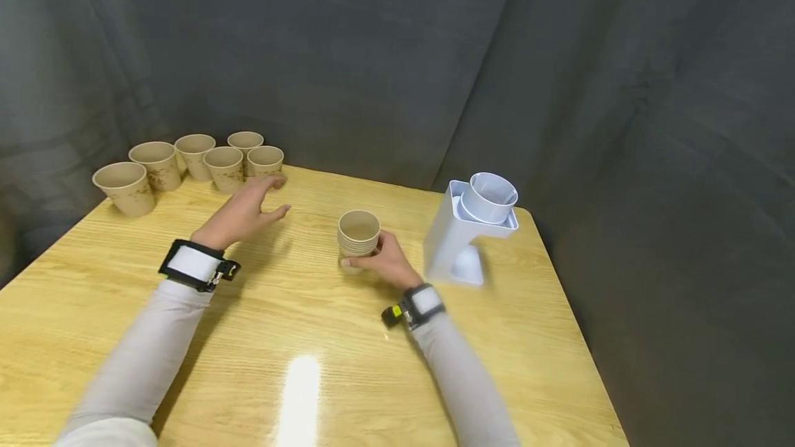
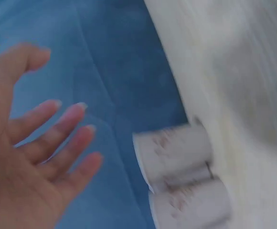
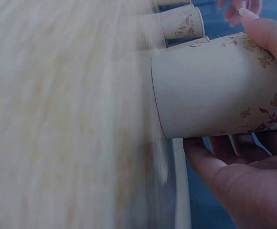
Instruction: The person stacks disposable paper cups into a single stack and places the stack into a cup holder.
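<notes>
A nested stack of tan paper cups (image 1: 357,243) with a floral print stands near the middle of the table. My right hand (image 1: 388,262) grips the stack from its right side, thumb in front and fingers behind; the right wrist view shows the printed side of the outer cup (image 3: 215,90) between thumb and fingers. My left hand (image 1: 243,212) is held in the air with its fingers spread and nothing in it, just in front of the nearest of several upright paper cups (image 1: 265,159). In the left wrist view, its palm and fingers (image 2: 57,148) are beside two cups.
Single paper cups (image 1: 124,188) stand in a group at the table's back left. Right of the stack is a white plastic stand (image 1: 444,236) with a round white cup-like part (image 1: 489,199) on top. A dark curtain (image 1: 323,67) hangs behind the wooden table (image 1: 248,364).
</notes>
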`<state>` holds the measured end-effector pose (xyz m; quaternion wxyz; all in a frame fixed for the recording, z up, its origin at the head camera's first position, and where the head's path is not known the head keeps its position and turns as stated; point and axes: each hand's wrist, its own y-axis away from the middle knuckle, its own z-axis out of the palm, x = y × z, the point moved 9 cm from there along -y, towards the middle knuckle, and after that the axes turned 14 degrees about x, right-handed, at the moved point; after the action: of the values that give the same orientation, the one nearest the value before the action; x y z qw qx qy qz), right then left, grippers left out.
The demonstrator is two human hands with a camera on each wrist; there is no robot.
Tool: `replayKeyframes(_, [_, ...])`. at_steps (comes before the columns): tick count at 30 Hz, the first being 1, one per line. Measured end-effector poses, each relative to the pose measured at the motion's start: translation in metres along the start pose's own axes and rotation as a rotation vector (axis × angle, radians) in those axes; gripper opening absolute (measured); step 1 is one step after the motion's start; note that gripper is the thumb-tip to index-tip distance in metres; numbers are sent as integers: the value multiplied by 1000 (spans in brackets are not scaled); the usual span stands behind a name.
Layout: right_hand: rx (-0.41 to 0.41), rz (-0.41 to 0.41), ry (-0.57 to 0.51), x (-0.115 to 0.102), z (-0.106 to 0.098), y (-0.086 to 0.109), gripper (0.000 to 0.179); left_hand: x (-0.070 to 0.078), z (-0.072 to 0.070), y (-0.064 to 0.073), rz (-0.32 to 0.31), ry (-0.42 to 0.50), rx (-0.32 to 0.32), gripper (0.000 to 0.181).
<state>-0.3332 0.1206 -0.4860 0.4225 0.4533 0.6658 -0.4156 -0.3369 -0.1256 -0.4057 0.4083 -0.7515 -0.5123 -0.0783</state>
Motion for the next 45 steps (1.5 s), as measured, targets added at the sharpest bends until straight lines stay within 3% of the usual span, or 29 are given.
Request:
replayKeyframes(7, [-18,26,2,-8,-1,2,67,-38,-47,9,-72,9,232,54])
replayKeyframes(14, [-17,22,12,-3,-2,-1,71,-77,-97,20,-101,-170,485,42])
replayKeyframes(17, [-10,10,10,0,-3,-2,70,-99,-115,27,-158,-242,540,37])
replayKeyframes(24, [-9,-8,18,0,-7,-1,66,-148,-137,41,-337,-324,535,46])
replayKeyframes(32, [-7,-4,30,-2,-8,2,66,-181,-138,48,-477,-336,430,64])
replayKeyframes(35, [-6,-3,29,-2,-8,3,66,-187,-137,49,-476,-321,389,70])
replayKeyframes(39, [-1,-6,26,1,-7,3,66,-189,-134,48,-427,-327,359,66])
replayKeyframes(45, [7,1,31,0,-7,4,67,-181,-126,47,-340,-363,383,55])
